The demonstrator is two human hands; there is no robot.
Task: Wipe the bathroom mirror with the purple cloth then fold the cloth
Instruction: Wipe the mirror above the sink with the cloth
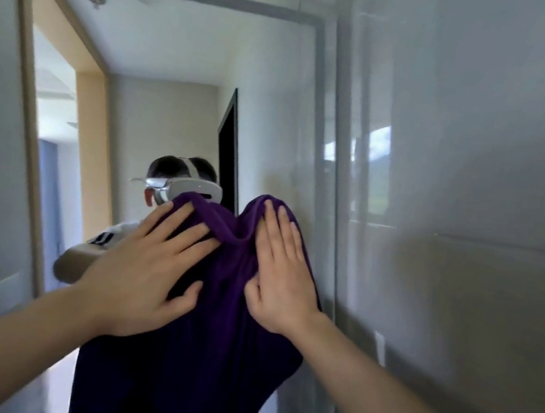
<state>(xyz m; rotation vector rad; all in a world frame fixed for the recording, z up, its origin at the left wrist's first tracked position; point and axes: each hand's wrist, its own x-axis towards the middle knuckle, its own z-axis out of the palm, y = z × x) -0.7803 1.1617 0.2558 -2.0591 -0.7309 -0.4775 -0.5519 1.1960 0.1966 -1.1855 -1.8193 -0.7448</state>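
The purple cloth hangs flat against the bathroom mirror, bunched into a fold at its top between my hands. My left hand lies palm-down on the cloth's upper left, fingers spread, thumb pinching a fold. My right hand presses flat on the upper right part, fingers straight and pointing up. The cloth's lower part drapes down out of view. The mirror reflects a person wearing a white headset, partly hidden behind the cloth.
The mirror's right edge meets a glossy grey tiled wall. In the reflection are a wood-framed doorway, a dark door and a white ceiling. A white wall plate sits low on the tiles.
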